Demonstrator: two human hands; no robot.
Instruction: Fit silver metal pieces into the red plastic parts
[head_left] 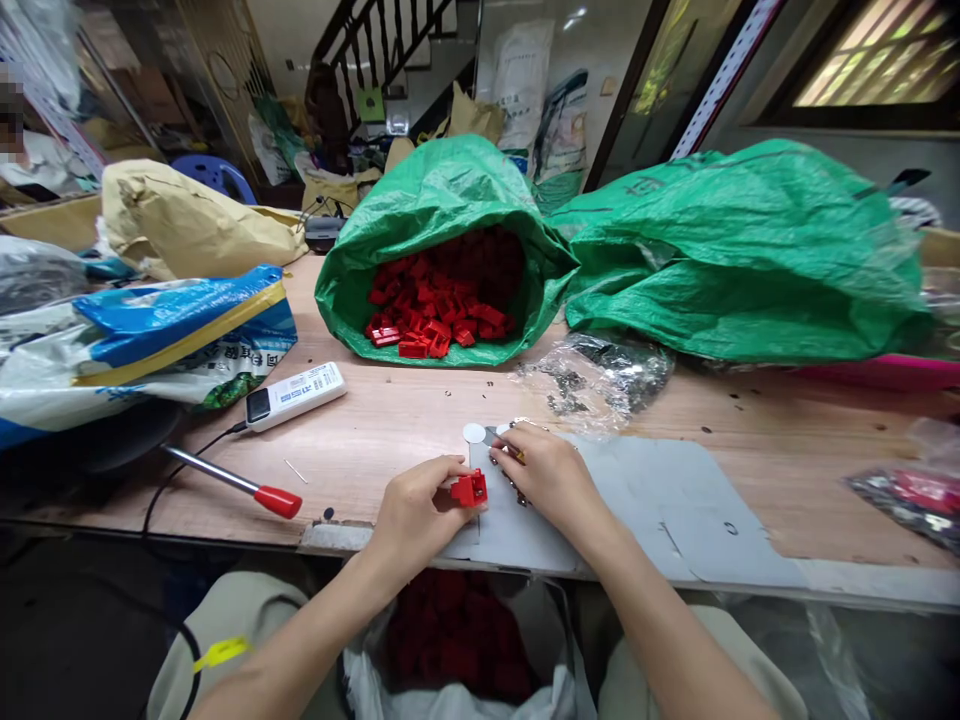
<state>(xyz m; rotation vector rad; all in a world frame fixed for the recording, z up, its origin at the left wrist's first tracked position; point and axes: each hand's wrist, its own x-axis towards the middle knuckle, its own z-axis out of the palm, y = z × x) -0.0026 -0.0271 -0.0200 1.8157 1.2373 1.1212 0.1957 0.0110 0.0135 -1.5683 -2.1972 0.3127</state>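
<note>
My left hand [420, 505] is closed, with a small red plastic part [470, 488] pinched between thumb and fingers; a square opening shows in its side. Just to the right, my right hand [546, 470] reaches down to the grey mat [637, 500]. Its fingertips are drawn together beside several small dark metal pieces [517, 492], and what lies between them is too small to make out. A white round disc [473, 433] lies at the mat's far left corner, beyond both hands.
A green woven sack [442, 180] lies open towards me, full of red parts [435, 310]. Right of it are another green sack [735, 250] and a clear bag of dark pieces [600, 380]. Left are a white handheld device [296, 396] and a red-tipped lever [277, 501]. Below the table, a white bag [420, 700] holds red parts.
</note>
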